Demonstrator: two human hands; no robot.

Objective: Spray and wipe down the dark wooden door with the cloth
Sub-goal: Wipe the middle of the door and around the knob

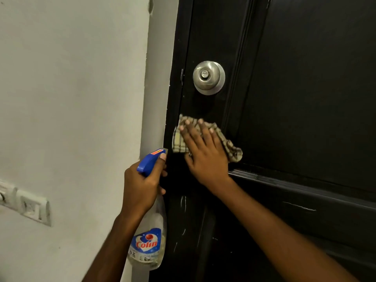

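Under right hand point(204, 157), cloth point(234, 150) half hidden

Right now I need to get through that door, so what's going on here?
A person is cleaning the dark wooden door. Their right hand presses a beige checked cloth flat against it, just below the round silver doorknob. Their left hand grips a clear spray bottle with a blue trigger head beside the door's edge. Whitish streaks show lower down.

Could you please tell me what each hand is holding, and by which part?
The left hand grips the spray bottle at its neck; the right hand presses the cloth flat against the door.
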